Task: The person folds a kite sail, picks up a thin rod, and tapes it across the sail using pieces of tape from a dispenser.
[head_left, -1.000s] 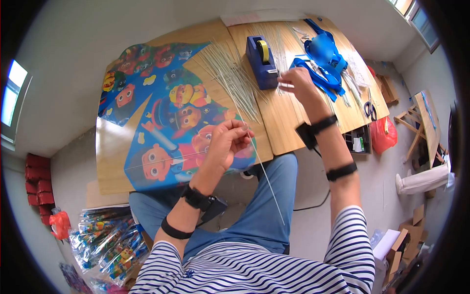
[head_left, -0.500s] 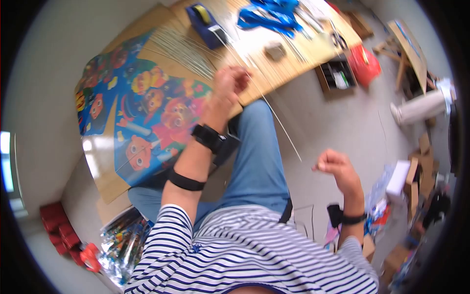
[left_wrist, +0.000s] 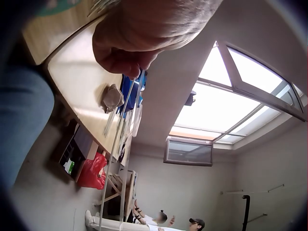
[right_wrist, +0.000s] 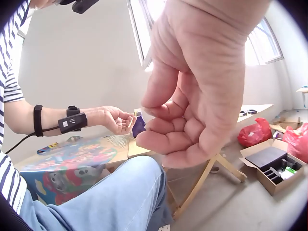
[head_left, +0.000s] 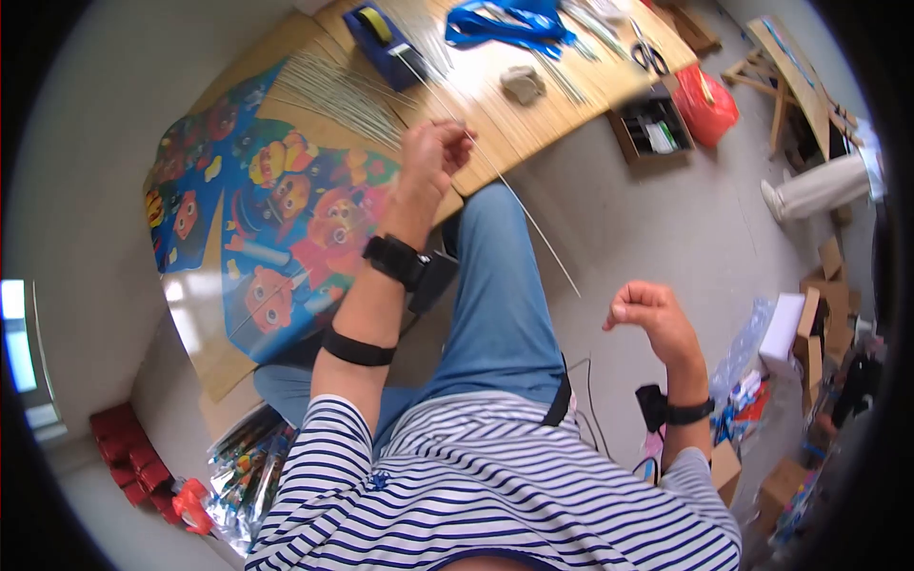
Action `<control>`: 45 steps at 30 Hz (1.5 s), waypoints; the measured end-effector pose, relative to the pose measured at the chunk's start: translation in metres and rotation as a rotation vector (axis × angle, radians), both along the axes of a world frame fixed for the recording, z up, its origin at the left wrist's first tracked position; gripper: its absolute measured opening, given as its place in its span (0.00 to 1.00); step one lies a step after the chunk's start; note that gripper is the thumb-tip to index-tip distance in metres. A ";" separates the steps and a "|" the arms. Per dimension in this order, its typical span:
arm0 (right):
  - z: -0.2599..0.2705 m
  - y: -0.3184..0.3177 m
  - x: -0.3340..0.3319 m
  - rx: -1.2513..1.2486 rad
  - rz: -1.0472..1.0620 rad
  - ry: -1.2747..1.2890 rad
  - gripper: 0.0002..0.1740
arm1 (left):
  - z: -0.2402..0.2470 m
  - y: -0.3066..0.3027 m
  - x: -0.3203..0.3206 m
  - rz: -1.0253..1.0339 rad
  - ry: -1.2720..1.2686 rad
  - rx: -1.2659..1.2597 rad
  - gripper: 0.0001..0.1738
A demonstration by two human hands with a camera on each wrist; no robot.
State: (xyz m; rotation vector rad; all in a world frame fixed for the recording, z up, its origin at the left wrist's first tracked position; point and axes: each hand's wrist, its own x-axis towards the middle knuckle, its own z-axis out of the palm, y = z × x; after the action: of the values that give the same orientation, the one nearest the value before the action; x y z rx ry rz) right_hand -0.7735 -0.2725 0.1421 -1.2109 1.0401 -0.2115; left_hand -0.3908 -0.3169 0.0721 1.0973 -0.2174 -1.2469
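My left hand (head_left: 433,162) pinches a thin pale stick (head_left: 538,221) above the table's front edge. The stick slants from near the tape dispenser (head_left: 384,43) down past my knee. In the left wrist view, the stick (left_wrist: 114,144) runs down from the fingertips, with another thin pale strip close beside it. My right hand (head_left: 652,324) is out to the right, over the floor and beyond the stick's lower end. Its fingers (right_wrist: 175,127) hang loosely curled with nothing visible between them. Many similar sticks (head_left: 343,100) lie in a spread on the table.
A printed cartoon sheet (head_left: 286,205) covers the table's left part. Blue straps (head_left: 514,29), a beige lump (head_left: 524,84) and scissors (head_left: 650,57) lie at the right. An open box (head_left: 655,128) and a red bag (head_left: 706,105) stand on the floor beyond the edge.
My right hand has swung from beside the tape dispenser to the far right, off the table. The head view has shifted; my left hand still pinches the stick.
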 end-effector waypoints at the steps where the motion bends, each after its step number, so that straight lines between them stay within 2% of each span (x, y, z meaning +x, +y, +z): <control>1: 0.001 -0.001 0.000 -0.005 -0.003 -0.014 0.07 | -0.004 0.002 0.002 -0.005 0.015 -0.003 0.02; 6: 0.006 -0.005 -0.001 0.020 -0.016 -0.027 0.06 | -0.006 0.007 0.023 0.088 -0.027 0.100 0.03; 13: -0.003 -0.016 -0.005 0.071 -0.022 -0.064 0.06 | -0.012 -0.027 0.090 0.236 -0.154 0.165 0.03; 19: -0.011 -0.024 -0.007 0.113 -0.028 -0.042 0.06 | -0.026 -0.038 0.087 0.255 -0.135 0.178 0.05; 26: -0.017 -0.031 -0.003 0.171 -0.009 -0.023 0.03 | -0.034 -0.044 0.106 0.385 -0.207 0.190 0.05; 39: -0.023 -0.031 -0.006 0.175 -0.036 0.016 0.03 | -0.035 -0.061 0.119 0.421 -0.222 0.252 0.06; 44: -0.022 -0.031 -0.006 0.161 -0.040 0.014 0.04 | -0.035 -0.070 0.162 0.424 -0.324 0.255 0.08; 45: -0.024 -0.031 -0.007 0.163 -0.040 0.013 0.04 | -0.032 -0.071 0.168 0.438 -0.341 0.277 0.05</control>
State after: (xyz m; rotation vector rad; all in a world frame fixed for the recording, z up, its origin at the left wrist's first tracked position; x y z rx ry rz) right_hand -0.7804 -0.3039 0.1184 -1.0462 1.0722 -0.1475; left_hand -0.2227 -0.3883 0.0397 1.5037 -0.0534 -0.7069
